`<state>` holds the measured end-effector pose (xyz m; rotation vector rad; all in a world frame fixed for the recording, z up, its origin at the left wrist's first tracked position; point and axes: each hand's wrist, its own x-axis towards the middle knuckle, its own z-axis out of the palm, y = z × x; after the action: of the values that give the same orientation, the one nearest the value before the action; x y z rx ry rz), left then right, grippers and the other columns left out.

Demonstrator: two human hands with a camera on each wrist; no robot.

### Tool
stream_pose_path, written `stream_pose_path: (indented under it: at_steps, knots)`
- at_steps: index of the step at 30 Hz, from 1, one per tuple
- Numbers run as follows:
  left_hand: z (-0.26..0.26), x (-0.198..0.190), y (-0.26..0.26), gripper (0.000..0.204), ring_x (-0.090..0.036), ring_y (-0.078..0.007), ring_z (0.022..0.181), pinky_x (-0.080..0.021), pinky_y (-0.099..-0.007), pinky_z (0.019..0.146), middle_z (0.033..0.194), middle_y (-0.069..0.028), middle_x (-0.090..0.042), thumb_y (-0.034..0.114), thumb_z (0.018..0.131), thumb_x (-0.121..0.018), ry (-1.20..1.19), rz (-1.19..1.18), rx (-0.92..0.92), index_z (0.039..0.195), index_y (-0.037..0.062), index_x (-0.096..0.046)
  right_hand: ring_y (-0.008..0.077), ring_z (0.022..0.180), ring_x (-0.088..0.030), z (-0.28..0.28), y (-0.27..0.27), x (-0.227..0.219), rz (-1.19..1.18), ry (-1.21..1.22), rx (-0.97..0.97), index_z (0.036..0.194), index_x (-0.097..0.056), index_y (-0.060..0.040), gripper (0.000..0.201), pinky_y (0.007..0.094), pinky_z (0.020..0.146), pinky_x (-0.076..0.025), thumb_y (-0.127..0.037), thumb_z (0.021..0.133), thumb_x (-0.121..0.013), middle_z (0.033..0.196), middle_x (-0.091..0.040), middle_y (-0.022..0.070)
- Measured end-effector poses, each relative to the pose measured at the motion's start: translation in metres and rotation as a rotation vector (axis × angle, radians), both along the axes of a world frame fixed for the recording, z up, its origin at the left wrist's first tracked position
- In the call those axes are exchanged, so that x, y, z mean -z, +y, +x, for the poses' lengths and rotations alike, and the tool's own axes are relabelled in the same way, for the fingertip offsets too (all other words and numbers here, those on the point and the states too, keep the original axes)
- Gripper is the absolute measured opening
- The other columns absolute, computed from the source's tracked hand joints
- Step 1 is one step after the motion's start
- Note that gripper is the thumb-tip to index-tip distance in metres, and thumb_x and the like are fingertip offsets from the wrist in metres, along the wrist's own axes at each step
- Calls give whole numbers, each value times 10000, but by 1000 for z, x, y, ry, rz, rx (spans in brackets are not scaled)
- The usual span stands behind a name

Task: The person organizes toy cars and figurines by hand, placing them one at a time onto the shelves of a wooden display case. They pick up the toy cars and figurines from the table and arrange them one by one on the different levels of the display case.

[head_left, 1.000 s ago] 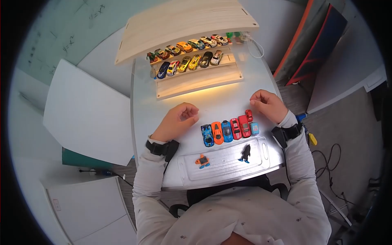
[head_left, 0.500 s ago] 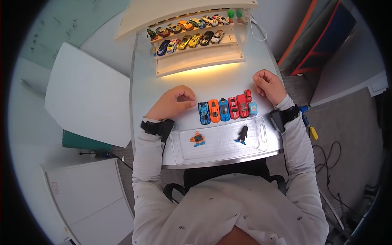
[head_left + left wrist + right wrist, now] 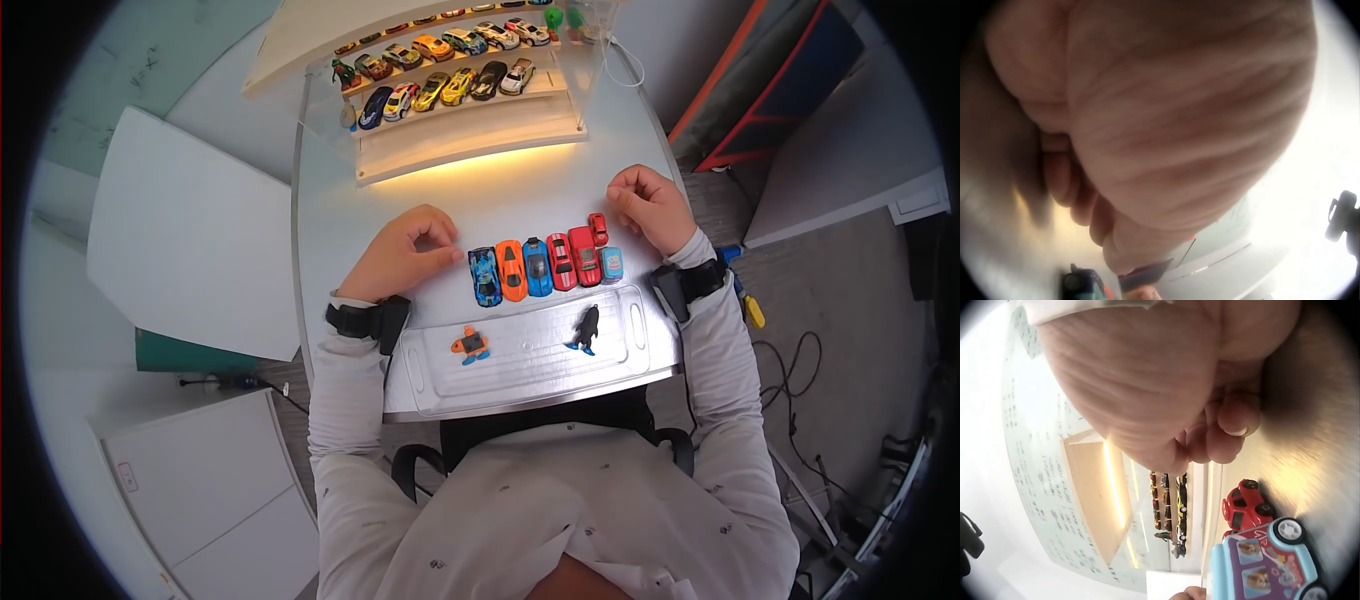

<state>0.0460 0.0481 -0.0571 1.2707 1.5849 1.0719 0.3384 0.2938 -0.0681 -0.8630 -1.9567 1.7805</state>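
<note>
My left hand rests on the table left of a row of toy cars, fingers loosely curled and holding nothing. Nearest to it is a blue patterned car, then an orange car and a blue car. Two red cars follow. My right hand, loosely curled and empty, lies right of a small red car. Below that car stands a light blue van, seen large in the right wrist view.
A clear tray at the near edge holds an orange figure and a black penguin-like figure. Behind the hands stands a lit wooden display shelf with rows of toy cars.
The head view has tilted and shifted, so the shelf, cars and tray sit higher in it. Both hands keep nearly the same places beside the row of cars.
</note>
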Motion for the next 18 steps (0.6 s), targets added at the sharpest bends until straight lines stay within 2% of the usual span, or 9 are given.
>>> stream_pose_path:
  at_steps: [18]
  knots:
    - [2,-3,2,206,-578,-167,1031,-456,-272,933,1084,-64,-610,-4,801,-796,119,28,56,850,46,-603,37,729,-560,-1,0,2,88,-6,-56,1024,-660,-27,115,204,668,-464,-130,977,-682,832,-635,-29]
